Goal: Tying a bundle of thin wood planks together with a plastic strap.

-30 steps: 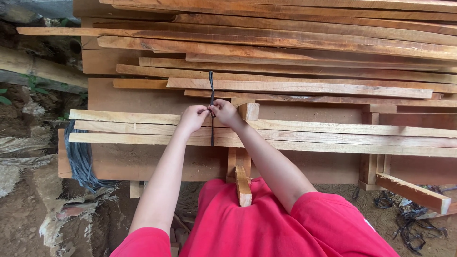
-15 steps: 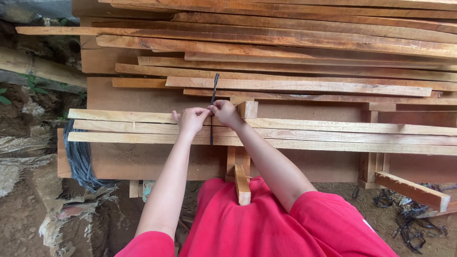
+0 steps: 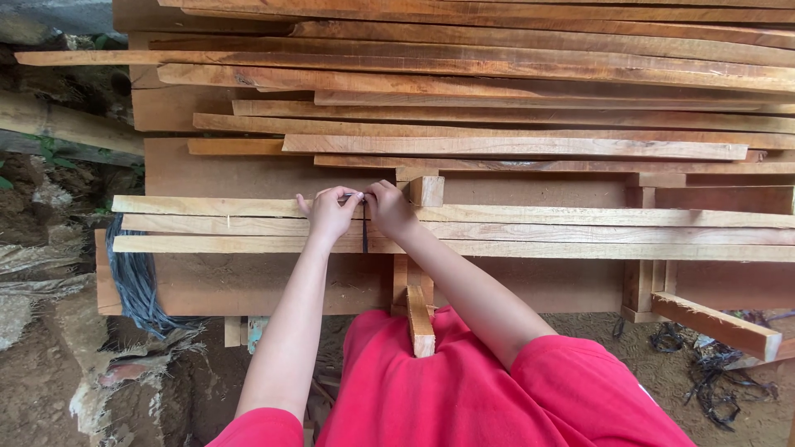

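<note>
Both hands are meeting over three pale slats (image 3: pixel 538 232) on the wooden bench (image 3: pixel 248 281). I am pinching a dark strap (image 3: pixel 363 236) between my left hand (image 3: pixel 330 212) and right hand (image 3: pixel 387 207), fingers clamped on it where it is crossing the slats.

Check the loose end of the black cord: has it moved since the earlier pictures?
Yes. The black cord earlier stuck up past the hands to the thin plank above; now nothing shows above the left hand and right hand, only a short piece below.
</note>
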